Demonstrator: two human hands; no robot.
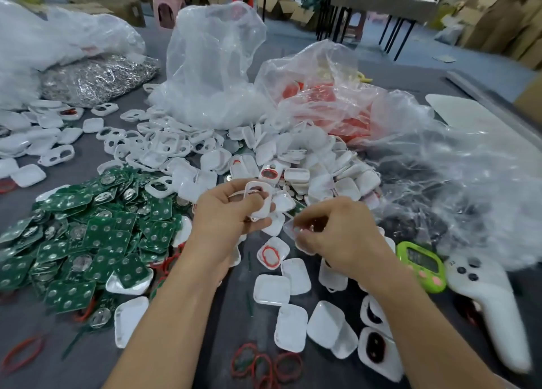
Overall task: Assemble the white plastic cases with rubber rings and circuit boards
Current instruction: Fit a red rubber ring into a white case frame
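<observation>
A: The grey counter [240, 274] is carrying everything. The pile of circuit boards [88, 236] is lying on your left side, and the heap of white cases [293, 165] is lying straight ahead of your hands.

B: The loose rubber rings [265, 365] are lying closest to you, between your two forearms, so both hands are about equally near to them. The boards are lying nearer to your left hand [223, 215].

A: With that hand you are holding a white frame [259, 196] above the counter. Its long axis is running almost upright and leaning a little to your right.

B: Your right hand [340, 236] is hanging just beside it, lower and to the right, with the back turned up. You are holding a case half [289, 227] there, with its edge pointing toward the frame.

A: The frame is lying up and to the left of your right fingers [315, 214]. I am judging that the next move is closing this small gap.

B: Your left fingers [252, 205] are curling round the lower part of the frame. Your right fingers are pinching the case half from above. Something reddish is showing under them, but it is too blurred, so I cannot tell if it is a ring.
</observation>
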